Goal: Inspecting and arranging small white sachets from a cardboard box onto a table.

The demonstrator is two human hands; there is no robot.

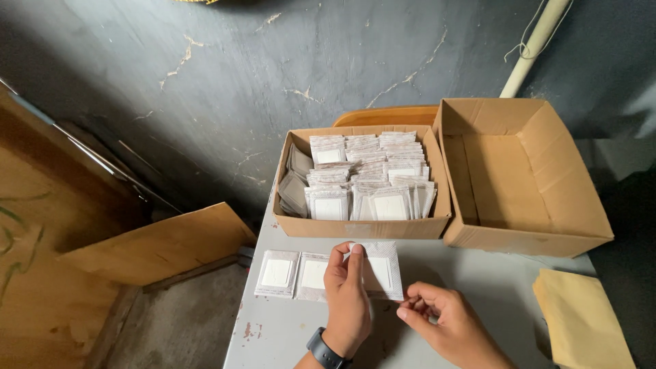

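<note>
My left hand (347,294), with a dark watch on the wrist, pinches the top edge of a white sealed packet (380,271) and holds it just above the grey table (492,287). My right hand (447,321) hovers at the packet's lower right corner, fingers curled and close to it; whether they touch is unclear. Two more white packets (277,272) (313,275) lie side by side on the table to the left of my left hand. Behind them stands a cardboard box (355,227) packed with several rows of the same packets.
An empty open cardboard box (526,184) stands to the right of the full one. A tan paper envelope (581,318) lies at the table's right. A wooden board (157,246) leans below the table's left edge. A dark cracked wall rises behind.
</note>
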